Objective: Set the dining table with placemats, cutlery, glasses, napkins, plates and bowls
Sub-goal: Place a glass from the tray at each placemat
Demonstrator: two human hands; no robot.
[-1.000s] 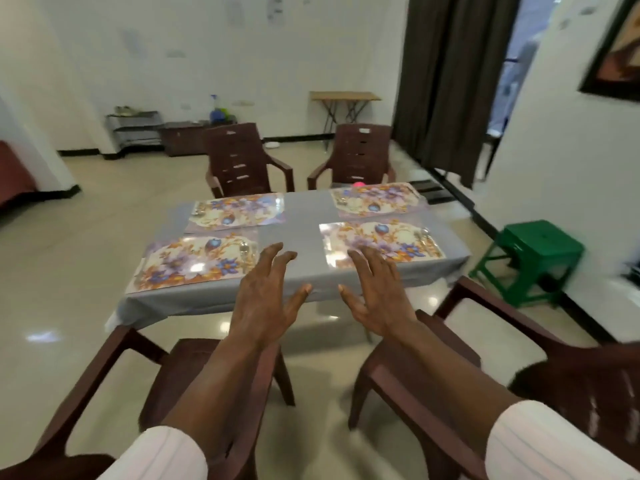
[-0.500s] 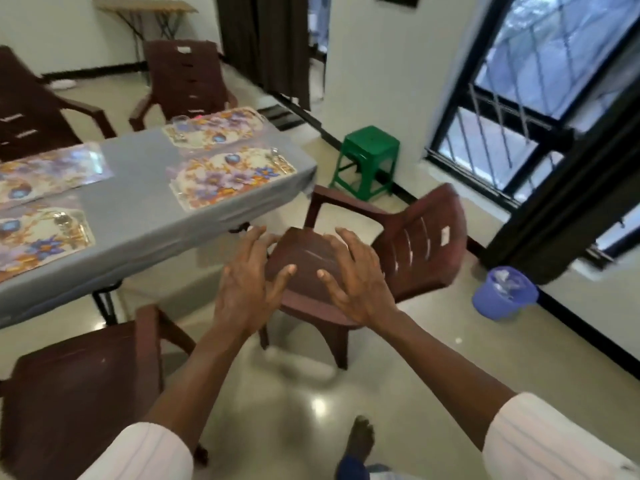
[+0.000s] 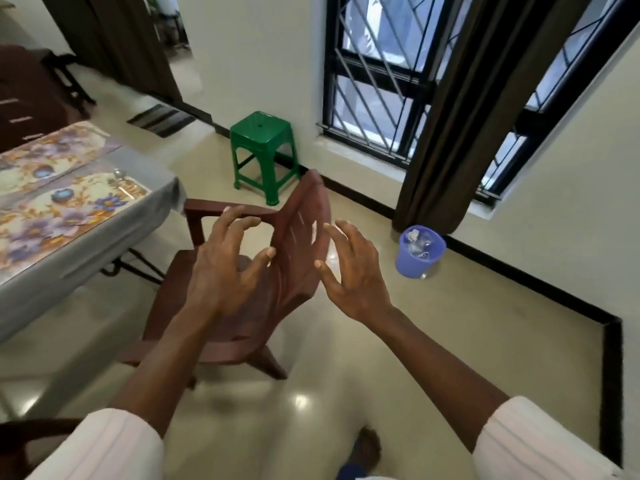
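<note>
Turned away from the dining table [image 3: 45,299], now at left with its floral placemats [image 3: 69,213], my left hand [image 3: 221,271] and right hand [image 3: 353,275] hover apart, empty, fingers spread, over a brown plastic chair [image 3: 304,209]; skirting it cleanly seems wise.

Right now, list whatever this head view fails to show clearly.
1. Dining table: head view, cut off by the left edge; only one corner shows.
2. Cutlery on the near placemat: too small and glary to tell the pieces.
3. Brown chair seat: mostly hidden behind the left hand.
4. Blue bin contents: too blurred to name.
</note>
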